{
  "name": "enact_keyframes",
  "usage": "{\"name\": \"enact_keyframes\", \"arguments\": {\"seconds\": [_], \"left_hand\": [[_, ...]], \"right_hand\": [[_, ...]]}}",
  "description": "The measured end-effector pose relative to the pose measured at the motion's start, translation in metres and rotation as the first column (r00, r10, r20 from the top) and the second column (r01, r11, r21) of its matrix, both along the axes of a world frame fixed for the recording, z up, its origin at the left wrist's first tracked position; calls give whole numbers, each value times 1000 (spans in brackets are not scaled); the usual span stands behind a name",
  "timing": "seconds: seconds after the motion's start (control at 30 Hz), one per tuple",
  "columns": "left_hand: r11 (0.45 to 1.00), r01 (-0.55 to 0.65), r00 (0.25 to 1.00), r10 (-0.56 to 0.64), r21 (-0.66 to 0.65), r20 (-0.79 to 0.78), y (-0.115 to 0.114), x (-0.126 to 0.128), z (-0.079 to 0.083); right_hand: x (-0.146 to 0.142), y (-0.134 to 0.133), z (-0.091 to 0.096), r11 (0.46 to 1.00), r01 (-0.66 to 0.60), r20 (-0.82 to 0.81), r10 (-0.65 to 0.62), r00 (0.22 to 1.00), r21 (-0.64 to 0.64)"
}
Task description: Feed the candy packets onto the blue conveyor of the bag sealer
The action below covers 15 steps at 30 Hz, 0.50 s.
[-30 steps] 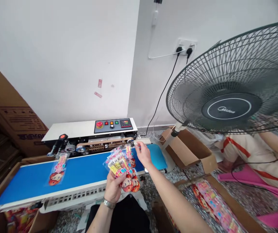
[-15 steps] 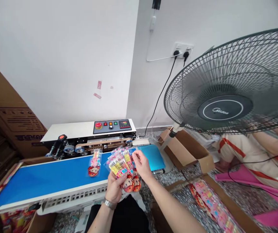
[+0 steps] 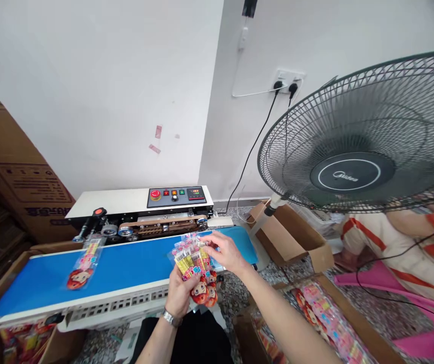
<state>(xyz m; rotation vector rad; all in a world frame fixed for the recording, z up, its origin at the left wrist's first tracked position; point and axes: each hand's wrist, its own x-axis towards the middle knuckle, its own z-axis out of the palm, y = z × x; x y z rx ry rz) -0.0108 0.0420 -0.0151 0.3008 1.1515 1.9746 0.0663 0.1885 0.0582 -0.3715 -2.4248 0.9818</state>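
Note:
My left hand (image 3: 181,293) is closed around a fanned bunch of clear plastic packets (image 3: 196,268), each showing a red-haired cartoon head at the bottom and pink and yellow print above. At the bunch's upper right edge, my right hand (image 3: 226,253) pinches a packet, its fingertips partly hidden. Both hands are over the front of a blue conveyor belt (image 3: 126,263). A single packet (image 3: 84,265) lies on the belt to the left, its top end by the rollers of the sealing machine (image 3: 106,202).
A box of packets (image 3: 31,344) stands below the belt's left end. To the right are an open carton (image 3: 292,232), another box with packets (image 3: 330,318) and a large fan (image 3: 353,151). A person (image 3: 391,237) is beside a pink stool (image 3: 417,333).
The packet on the belt has travelled left, away from my hands. My right hand has shifted slightly right and its fingers are bent over the bunch's edge. My left hand keeps its hold.

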Motion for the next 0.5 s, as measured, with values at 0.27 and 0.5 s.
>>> {"name": "enact_keyframes", "arguments": {"seconds": [0.27, 0.5], "left_hand": [[1000, -5, 1000, 5, 20, 4, 0, 1, 0], [998, -59, 997, 59, -7, 59, 1, -2, -1]], "right_hand": [[4, -10, -19, 936, 173, -33, -192, 981, -305], [3, -8, -54, 818, 389, -67, -456, 888, -423]]}}
